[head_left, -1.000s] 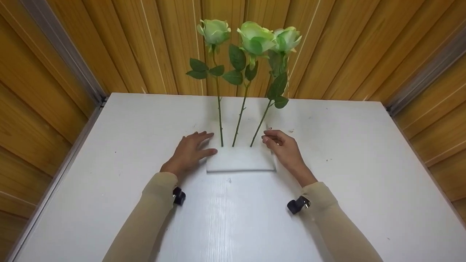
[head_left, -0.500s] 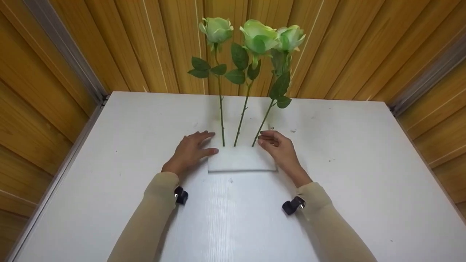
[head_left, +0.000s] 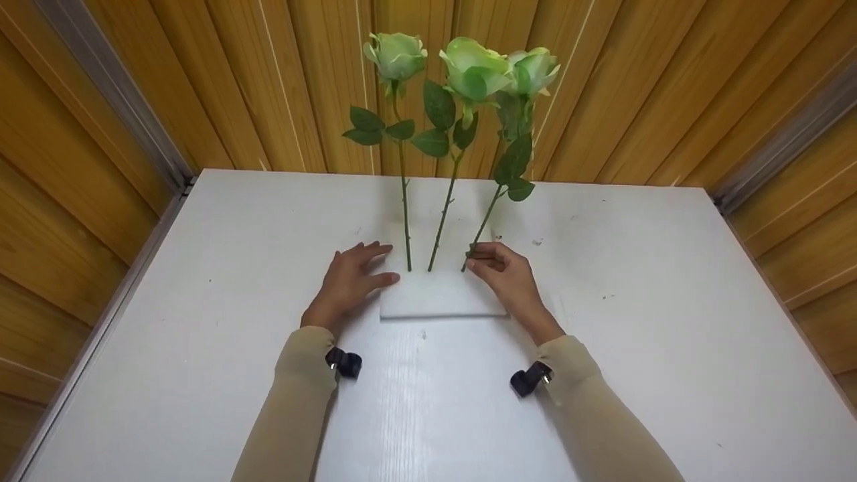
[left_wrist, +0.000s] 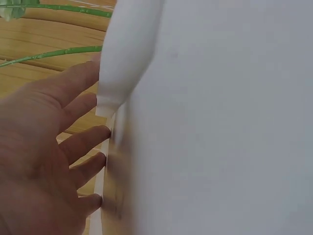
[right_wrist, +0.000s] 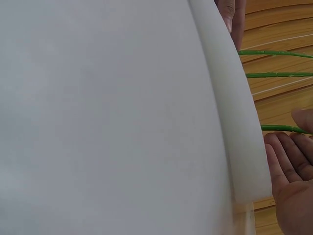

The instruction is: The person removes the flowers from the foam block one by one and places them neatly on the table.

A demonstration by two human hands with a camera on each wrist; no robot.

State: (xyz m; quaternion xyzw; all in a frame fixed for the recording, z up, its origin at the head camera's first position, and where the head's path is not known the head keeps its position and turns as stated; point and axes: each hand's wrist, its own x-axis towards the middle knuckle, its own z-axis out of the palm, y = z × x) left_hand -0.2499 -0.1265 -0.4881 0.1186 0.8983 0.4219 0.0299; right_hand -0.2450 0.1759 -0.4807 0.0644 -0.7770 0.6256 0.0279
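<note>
A: Far left first. What is the left hand (head_left: 343,278) doing?
B: Fingers loosely extended, nothing grasped. Thumb tip reaches the near left edge of the white block (head_left: 442,296); contact looks likely. The block sits just right of this hand, on the tabletop (head_left: 643,395).
A: Next one over?
B: Left rose (head_left: 400,129). Thin green stem rises from the block just right of the left hand's fingertips, apart from them, nearly upright.
A: Then?
B: Middle rose (head_left: 430,142), between the two hands, touching neither at the stem. Slight lean toward the right hand's side.
A: And the last?
B: Right rose (head_left: 514,161), tilted more. Stem's lower end lies at the fingertips of the right hand (head_left: 510,278).
A: Gripped?
B: Yes, pinched between thumb and fingers, low down, just above the block. Bloom well beyond that hand, partly behind the middle one.
</note>
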